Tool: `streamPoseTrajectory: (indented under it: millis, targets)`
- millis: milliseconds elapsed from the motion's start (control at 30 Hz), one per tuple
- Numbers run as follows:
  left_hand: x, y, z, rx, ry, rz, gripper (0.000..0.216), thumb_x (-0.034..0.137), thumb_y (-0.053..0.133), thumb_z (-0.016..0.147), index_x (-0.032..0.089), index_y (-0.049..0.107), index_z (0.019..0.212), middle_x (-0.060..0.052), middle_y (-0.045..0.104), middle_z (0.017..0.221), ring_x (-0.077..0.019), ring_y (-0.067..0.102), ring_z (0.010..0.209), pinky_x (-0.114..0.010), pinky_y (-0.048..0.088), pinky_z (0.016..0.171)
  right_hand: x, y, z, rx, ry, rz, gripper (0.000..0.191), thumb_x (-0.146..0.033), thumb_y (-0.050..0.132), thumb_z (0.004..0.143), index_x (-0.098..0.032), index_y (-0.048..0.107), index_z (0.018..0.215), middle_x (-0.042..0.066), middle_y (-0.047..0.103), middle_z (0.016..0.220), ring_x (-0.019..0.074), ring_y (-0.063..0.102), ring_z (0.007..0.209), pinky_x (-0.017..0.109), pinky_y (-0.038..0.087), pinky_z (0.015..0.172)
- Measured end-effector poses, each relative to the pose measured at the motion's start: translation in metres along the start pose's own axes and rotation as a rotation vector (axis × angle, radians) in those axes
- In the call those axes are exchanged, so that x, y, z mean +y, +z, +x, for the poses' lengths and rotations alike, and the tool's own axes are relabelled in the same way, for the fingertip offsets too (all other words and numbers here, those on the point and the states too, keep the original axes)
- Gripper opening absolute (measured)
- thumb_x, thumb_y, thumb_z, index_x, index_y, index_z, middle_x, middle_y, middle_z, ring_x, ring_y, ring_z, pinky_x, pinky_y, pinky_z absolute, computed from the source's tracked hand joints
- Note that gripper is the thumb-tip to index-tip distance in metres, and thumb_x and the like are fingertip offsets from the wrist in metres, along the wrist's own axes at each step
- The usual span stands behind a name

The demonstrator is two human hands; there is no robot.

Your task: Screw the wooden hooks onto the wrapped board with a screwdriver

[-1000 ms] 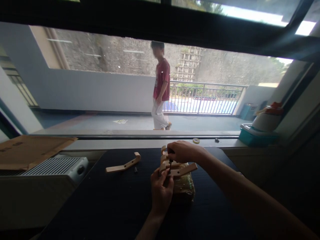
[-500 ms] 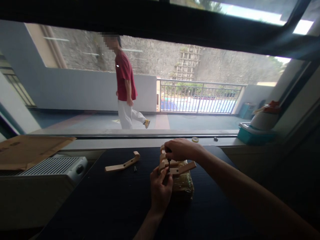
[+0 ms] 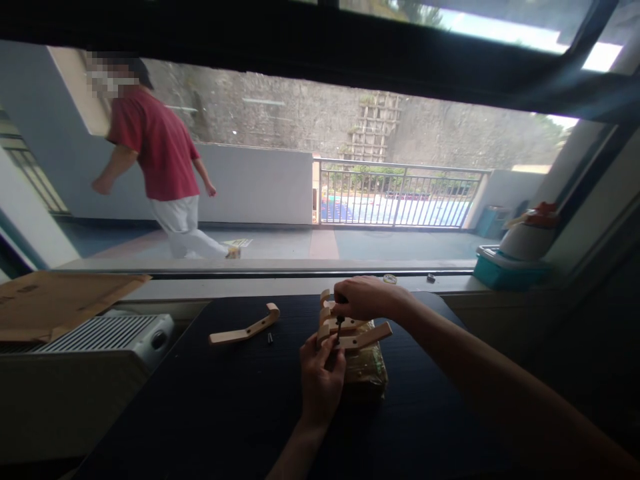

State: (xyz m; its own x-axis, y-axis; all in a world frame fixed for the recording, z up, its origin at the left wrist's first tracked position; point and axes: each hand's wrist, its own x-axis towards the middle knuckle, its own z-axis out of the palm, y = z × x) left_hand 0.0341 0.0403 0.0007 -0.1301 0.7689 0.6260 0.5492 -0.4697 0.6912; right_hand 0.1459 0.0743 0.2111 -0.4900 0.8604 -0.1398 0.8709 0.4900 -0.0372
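Observation:
On a dark table (image 3: pixel 225 413) lies a stack of pale wooden hook pieces (image 3: pixel 367 335) on a plastic-wrapped packet (image 3: pixel 367 372). My right hand (image 3: pixel 367 298) is closed over the top of a small dark screwdriver (image 3: pixel 339 327) that stands upright on the wooden pieces. My left hand (image 3: pixel 321 387) is closed round the near end of the stack, fingers pinched at the tool's tip. A separate wooden hook piece (image 3: pixel 245 327) lies to the left, with a small dark screw (image 3: pixel 270 338) beside it.
A white radiator (image 3: pixel 107 333) with brown cardboard (image 3: pixel 55 300) on it stands at the left. A teal and white object (image 3: pixel 520 257) sits on the window sill at right. Outside the window a person in a red shirt (image 3: pixel 160 160) walks along the balcony.
My hands have stayed on the wooden pieces, with the right hand shifting slightly on the tool. The person outside has walked from the middle of the window to the left.

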Motion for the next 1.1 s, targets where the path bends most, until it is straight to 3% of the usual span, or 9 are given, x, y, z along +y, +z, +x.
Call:
streamPoseTrajectory:
  millis: [200,500,800,1100]
  targets:
    - [0.001,-0.001,-0.001,-0.008,-0.006,-0.011,0.028,0.028,0.058,0.08,0.018,0.066,0.105,-0.01,0.055,0.111,-0.0262,0.052,0.105,-0.044,0.05,0.088,0.0,-0.002,0.003,-0.043,-0.035,0.031,0.024,-0.028,0.046,0.087,-0.016,0.064,0.095,0.005,0.066,0.085,0.0118,0.056,0.065,0.021,0.033,0.05]
    - [0.001,0.0,0.001,0.007,0.002,-0.006,0.027,0.027,0.058,0.079,0.019,0.067,0.104,-0.01,0.056,0.109,-0.0261,0.052,0.103,-0.044,0.049,0.09,-0.004,0.009,0.006,0.02,0.014,0.004,0.032,-0.031,0.038,0.091,-0.012,0.063,0.098,0.011,0.067,0.092,0.0156,0.059,0.074,0.024,0.036,0.056]
    - [0.0,0.0,-0.001,-0.014,-0.019,-0.03,0.029,0.029,0.058,0.08,0.02,0.066,0.107,-0.01,0.054,0.112,-0.0265,0.05,0.106,-0.045,0.048,0.092,-0.006,-0.002,0.004,-0.022,-0.033,-0.007,0.023,-0.025,0.046,0.086,-0.015,0.065,0.092,0.007,0.068,0.087,0.0133,0.059,0.067,0.023,0.036,0.054]
    - [0.002,-0.001,0.0,-0.011,-0.026,-0.032,0.028,0.028,0.058,0.08,0.021,0.066,0.105,-0.009,0.055,0.111,-0.0265,0.051,0.105,-0.045,0.048,0.09,-0.003,0.014,0.005,0.063,0.039,0.0,0.032,-0.032,0.036,0.093,-0.014,0.062,0.1,0.012,0.067,0.097,0.0186,0.061,0.083,0.026,0.038,0.062]
